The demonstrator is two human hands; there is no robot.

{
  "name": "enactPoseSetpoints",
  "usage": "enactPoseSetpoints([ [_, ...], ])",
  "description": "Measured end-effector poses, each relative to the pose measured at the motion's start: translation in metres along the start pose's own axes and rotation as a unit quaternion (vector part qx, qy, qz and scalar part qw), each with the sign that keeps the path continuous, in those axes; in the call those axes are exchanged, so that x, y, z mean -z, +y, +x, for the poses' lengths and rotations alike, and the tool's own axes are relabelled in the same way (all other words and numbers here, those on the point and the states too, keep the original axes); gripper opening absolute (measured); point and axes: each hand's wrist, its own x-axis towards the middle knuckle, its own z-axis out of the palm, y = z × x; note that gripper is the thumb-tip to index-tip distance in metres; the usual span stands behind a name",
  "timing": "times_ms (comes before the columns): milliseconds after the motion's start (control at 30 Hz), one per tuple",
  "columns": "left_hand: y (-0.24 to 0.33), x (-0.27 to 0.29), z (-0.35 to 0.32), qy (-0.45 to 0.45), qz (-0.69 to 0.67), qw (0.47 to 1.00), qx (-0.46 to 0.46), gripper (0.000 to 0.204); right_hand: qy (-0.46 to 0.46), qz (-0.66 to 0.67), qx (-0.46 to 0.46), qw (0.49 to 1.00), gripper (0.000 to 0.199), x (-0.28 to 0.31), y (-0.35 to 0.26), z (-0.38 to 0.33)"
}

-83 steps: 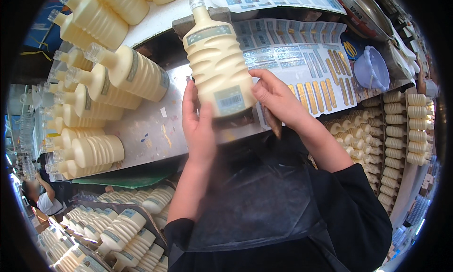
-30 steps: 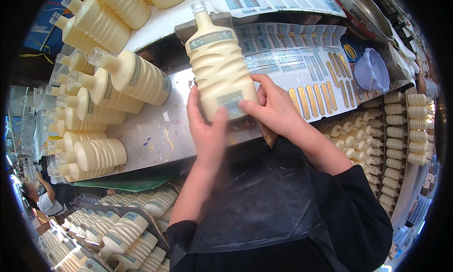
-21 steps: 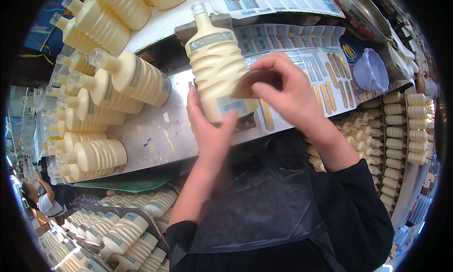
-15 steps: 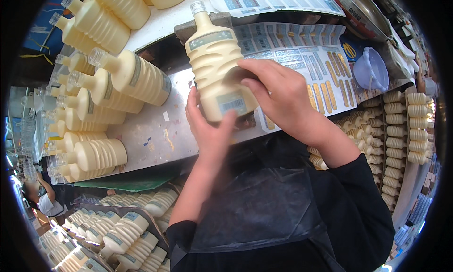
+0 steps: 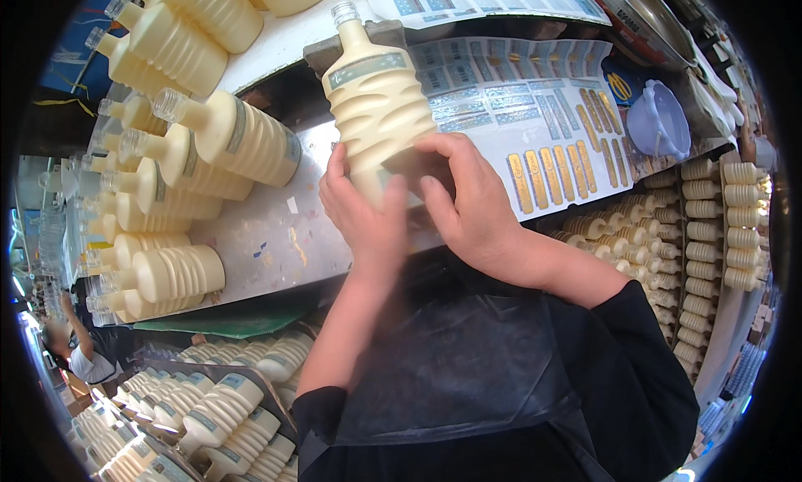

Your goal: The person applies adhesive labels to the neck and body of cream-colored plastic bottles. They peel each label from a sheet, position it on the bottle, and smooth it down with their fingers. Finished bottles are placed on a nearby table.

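Note:
A cream ribbed bottle (image 5: 378,106) with a clear threaded neck leans over the work table, its shoulder against a grey block (image 5: 321,56). A blue-grey band label runs across its shoulder. My left hand (image 5: 366,219) is wrapped round the bottle's lower left side, the thumb blurred over its front. At the lower right side is my right hand (image 5: 476,208), fingers and thumb curled round a dark flat piece (image 5: 418,166) pressed to the bottle; its exact kind is unclear. The bottle's base is mostly hidden by both hands.
Many cream bottles (image 5: 242,139) lie stacked on the left. Sticker sheets (image 5: 526,114) with blue and gold labels spread at the right, beside a lavender bucket (image 5: 656,123). Racks of bottles (image 5: 702,231) stand further right, with more bottles (image 5: 221,411) below left. Another person (image 5: 88,361) is far left.
My right hand has moved down the bottle towards its base, with the dark piece. My left hand has shifted slightly left. The lower label is now mostly covered, and more gold stickers show.

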Motion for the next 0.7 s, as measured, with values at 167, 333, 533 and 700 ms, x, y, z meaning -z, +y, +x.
enactPoseSetpoints([
  [167, -0.009, -0.004, 0.003, -0.003, -0.082, 0.996, 0.022, 0.073, 0.088, -0.039, 0.016, 0.995, 0.038, 0.004, 0.019, 0.005],
  [333, -0.007, 0.002, 0.007, -0.013, -0.190, 0.977, 0.093, 0.066, 0.102, -0.045, 0.032, 0.993, 0.039, 0.017, 0.025, 0.014],
  [533, -0.009, 0.011, 0.015, -0.037, -0.301, 0.941, 0.153, 0.056, 0.003, -0.119, 0.311, 0.943, 0.021, 0.013, 0.009, -0.015],
  [700, -0.023, 0.014, 0.013, -0.036, -0.324, 0.936, 0.137, 0.039, 0.002, -0.204, 0.306, 0.930, 0.032, 0.017, -0.018, 0.007],
])
